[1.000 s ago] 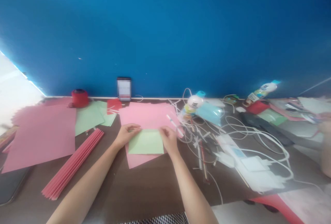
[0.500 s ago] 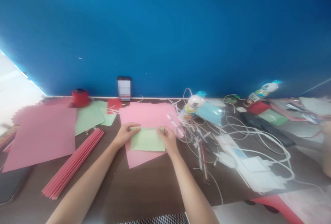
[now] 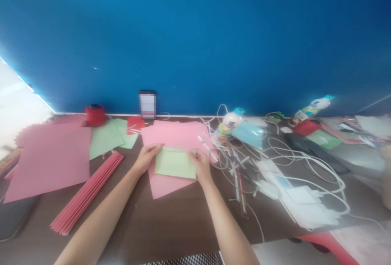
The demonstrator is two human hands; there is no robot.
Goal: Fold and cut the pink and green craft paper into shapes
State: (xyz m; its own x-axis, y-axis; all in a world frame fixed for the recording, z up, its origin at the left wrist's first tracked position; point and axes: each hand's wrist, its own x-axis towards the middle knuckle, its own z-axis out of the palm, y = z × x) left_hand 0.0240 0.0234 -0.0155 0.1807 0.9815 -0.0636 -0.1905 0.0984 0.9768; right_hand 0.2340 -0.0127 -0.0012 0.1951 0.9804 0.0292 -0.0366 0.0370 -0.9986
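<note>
The pale-green rectangular paper sheet, probably light, pliable and easily creased, is best held at its far corners, where left hand and right hand pinch it.

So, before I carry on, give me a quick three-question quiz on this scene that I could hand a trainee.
1. Multiple choice: what colour is the small sheet that the left hand and right hand have their fingers on?
A) White
B) Light green
C) Dark blue

2. True or false: the pleated pink paper lies to the left of the left hand.

3. Count: how many bottles with blue caps show in the view?

Key:
1. B
2. True
3. Two
</note>
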